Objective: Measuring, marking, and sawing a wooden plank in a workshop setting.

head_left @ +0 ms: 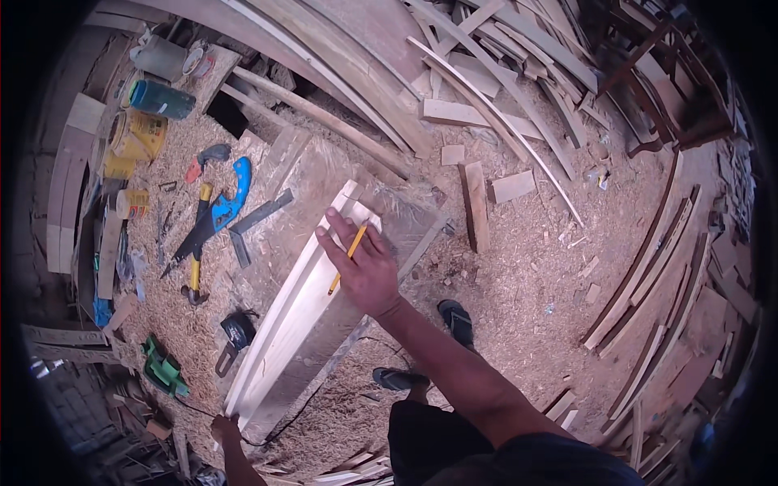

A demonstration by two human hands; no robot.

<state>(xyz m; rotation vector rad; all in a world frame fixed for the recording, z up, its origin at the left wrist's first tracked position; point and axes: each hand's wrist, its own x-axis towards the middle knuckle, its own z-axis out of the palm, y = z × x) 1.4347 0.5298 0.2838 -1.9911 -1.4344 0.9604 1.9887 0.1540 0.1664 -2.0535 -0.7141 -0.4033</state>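
A long pale wooden board (275, 368) with a narrower strip (271, 316) along its left side lies diagonally on a plastic-covered workbench (305, 182). My right hand (358, 271) rests on the upper part of the board and holds a yellow pencil (335, 285) between its fingers; some fingertips reach onto the strip. My left hand (226, 431) grips the lower end of the wood, near a dark cable.
Left are a blue-handled saw (227, 206), a hammer (195, 289), a green power tool (164, 370), a dark tool (237, 332) and several containers (160, 99). Offcuts (510, 186), curved strips (632, 292) and dark wooden furniture (648, 105) lie around the shavings-strewn floor (527, 283).
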